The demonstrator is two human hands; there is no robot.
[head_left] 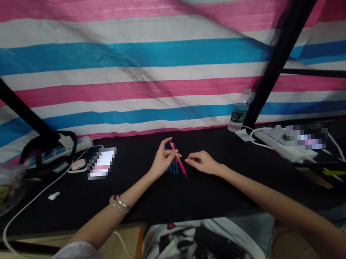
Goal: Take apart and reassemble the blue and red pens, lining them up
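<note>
Between the thumb and fingers of my left hand (pixel 162 158) is a red pen (pixel 181 165), tilted with its lower end toward me. Several blue pens (pixel 173 168) lie side by side on the black table (pixel 196 199), just under and beside that hand, which partly covers them. My right hand (pixel 204 162) is a little to the right of the red pen, apart from it. Its fingers are curled with the thumb and forefinger close together; whatever they hold, if anything, is hidden.
A water bottle (pixel 239 112) stands at the back right, near a white power strip (pixel 288 144). At the left are a blurred-out phone (pixel 102 163), a white earbud (pixel 54 196), black headphones (pixel 75 143) and a plastic bag (pixel 4 188). White cables cross the left side.
</note>
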